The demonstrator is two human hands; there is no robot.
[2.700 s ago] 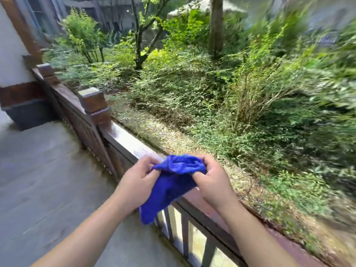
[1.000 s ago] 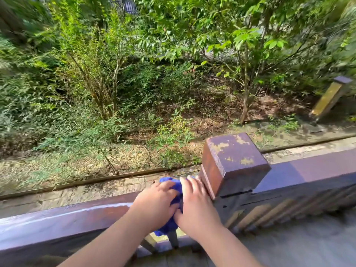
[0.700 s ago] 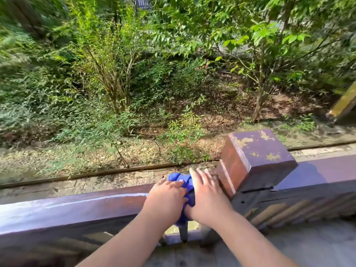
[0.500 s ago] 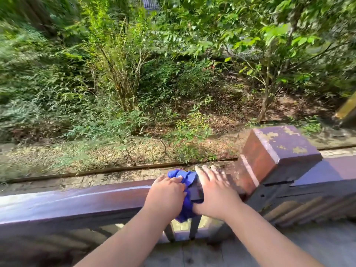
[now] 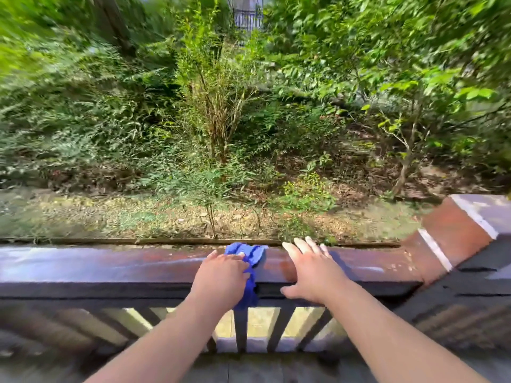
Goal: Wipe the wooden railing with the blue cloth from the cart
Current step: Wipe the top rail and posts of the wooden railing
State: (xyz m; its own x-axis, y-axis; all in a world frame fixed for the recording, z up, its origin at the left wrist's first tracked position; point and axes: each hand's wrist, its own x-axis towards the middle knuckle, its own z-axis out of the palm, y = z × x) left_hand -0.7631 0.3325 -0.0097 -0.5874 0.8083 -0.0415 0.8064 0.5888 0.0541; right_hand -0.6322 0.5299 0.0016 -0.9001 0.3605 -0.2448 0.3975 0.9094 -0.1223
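The dark brown wooden railing [image 5: 110, 268] runs across the lower part of the head view. A bunched blue cloth [image 5: 250, 258] lies over its top and hangs down the near side. My left hand [image 5: 221, 275] presses on the cloth, fingers curled over it. My right hand [image 5: 312, 272] rests flat on the rail just right of the cloth, fingers spread, touching only wood. Part of the cloth is hidden under my left hand.
A square wooden post [image 5: 459, 236] with a worn cap stands at the right end of the rail. Vertical balusters [image 5: 240, 327] run below the rail. Beyond lie a gravel strip [image 5: 166, 217], shrubs and small trees. No cart is in view.
Both hands and the cloth have slid left along the rail, away from the post. My right hand has come off the cloth and now lies flat on bare wood.
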